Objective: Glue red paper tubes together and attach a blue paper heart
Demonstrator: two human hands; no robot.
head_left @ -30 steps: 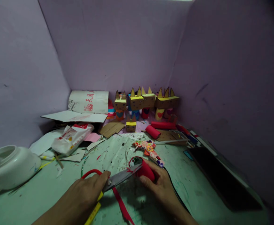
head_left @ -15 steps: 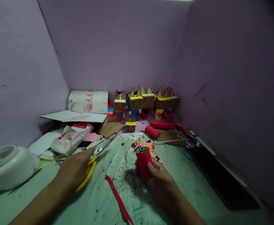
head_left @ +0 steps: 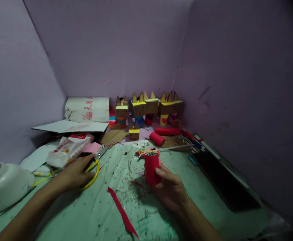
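Observation:
My left hand [head_left: 77, 171] is at the left of the table, its fingers around the handle of yellow-handled scissors [head_left: 93, 177]. The metal blades point away from me, by the pile of paper and packaging. In my right hand [head_left: 170, 185] is a short tube wrapped in red paper [head_left: 152, 170], held almost upright with the thumb on its side. A patterned inner layer shows at its top rim. Between my hands, a red paper strip [head_left: 122, 212] lies on the table. Just behind the tube is a colourful patterned packet [head_left: 146, 152], partly hidden.
Cardboard cat-eared figures [head_left: 138, 108] stand along the back wall. Near them lie a red tube [head_left: 157, 138] and a red roll [head_left: 168, 131]. A white pot [head_left: 8, 184] and a plastic packet [head_left: 70, 150] are at left, a dark flat panel [head_left: 224, 180] at right.
My left hand has lowered the scissors toward the tabletop, and the blades have come closer to the paper pile. The red tube in my right hand is more upright. The view has shifted slightly.

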